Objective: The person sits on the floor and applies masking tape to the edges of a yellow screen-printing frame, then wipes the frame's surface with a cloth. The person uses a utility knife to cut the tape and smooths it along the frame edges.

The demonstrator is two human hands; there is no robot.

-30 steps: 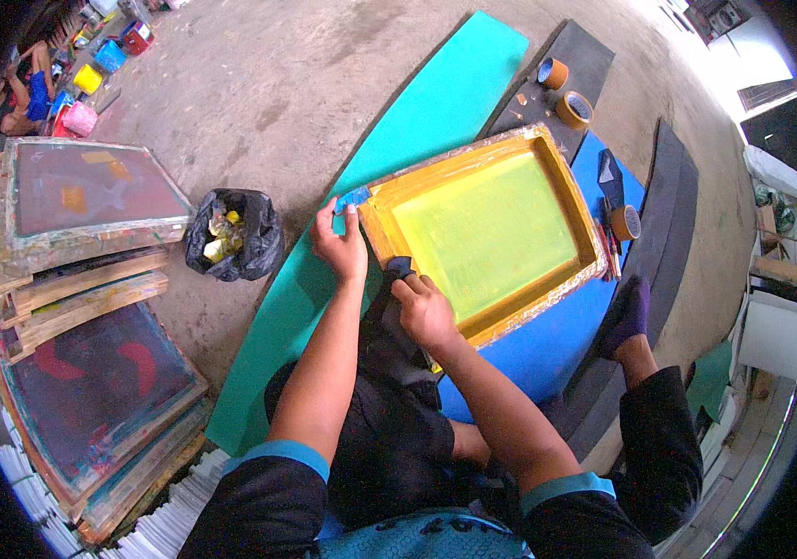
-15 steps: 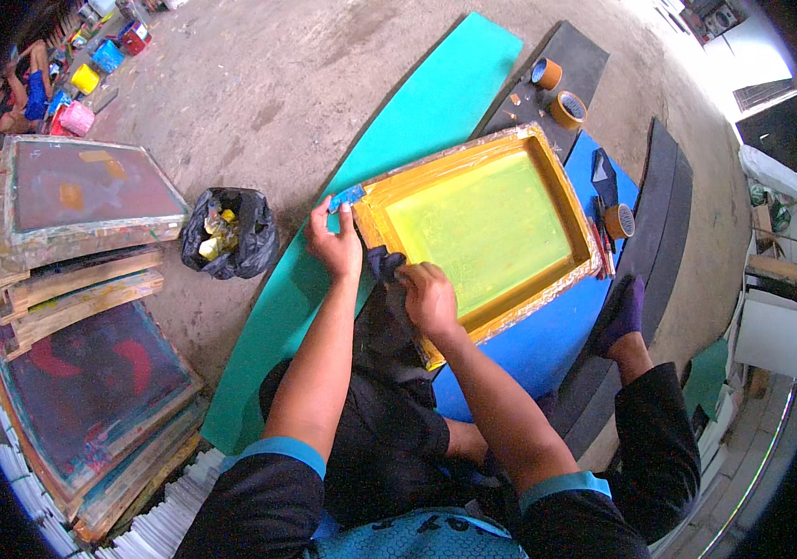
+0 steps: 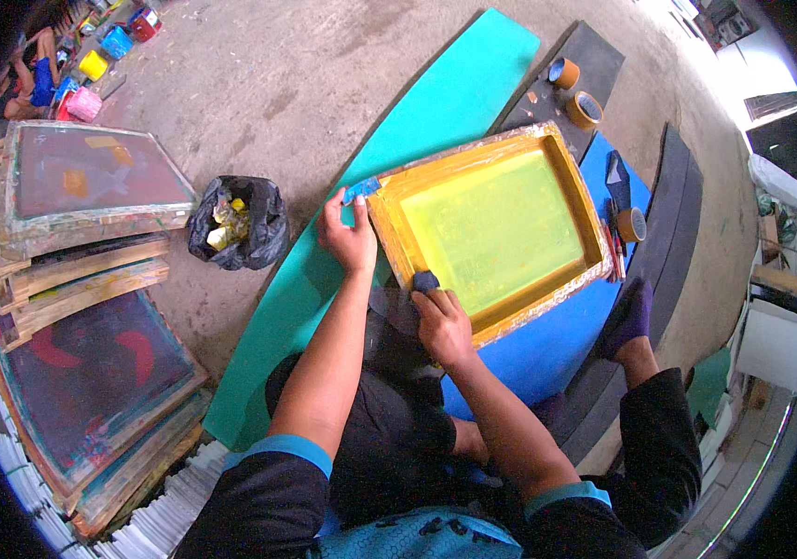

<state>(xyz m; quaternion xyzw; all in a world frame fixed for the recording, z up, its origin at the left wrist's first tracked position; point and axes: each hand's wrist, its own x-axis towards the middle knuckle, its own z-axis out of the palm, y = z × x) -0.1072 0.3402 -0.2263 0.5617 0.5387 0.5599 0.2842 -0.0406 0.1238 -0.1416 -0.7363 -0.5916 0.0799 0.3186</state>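
Observation:
A screen-printing frame (image 3: 473, 156) with yellow-coated wooden sides and a yellow-green mesh lies tilted in front of me. My left hand (image 3: 350, 235) is closed at its upper-left corner, thumb and fingers about a blue piece (image 3: 360, 191) there; whether this is tape or paint I cannot tell. In the closed fingers of my right hand (image 3: 445, 324) is a bunched dark cloth (image 3: 425, 280), pressed to the inner edge of the frame's near-left side. Part of the cloth is hidden by the fingers.
Under the frame lie a teal mat (image 3: 445, 102) and a blue sheet (image 3: 533, 359). Tape rolls (image 3: 585, 110) rest beyond it. A black bag (image 3: 238, 224) with yellowish scraps stands left, beside stacked screens (image 3: 91, 191). Another person (image 3: 40, 79) is at the far left.
My right hand has brought the cloth down and right, from loosely hanging off the frame's left side to bunched against its inner edge. The left hand stays at the corner; the view has shifted slightly.

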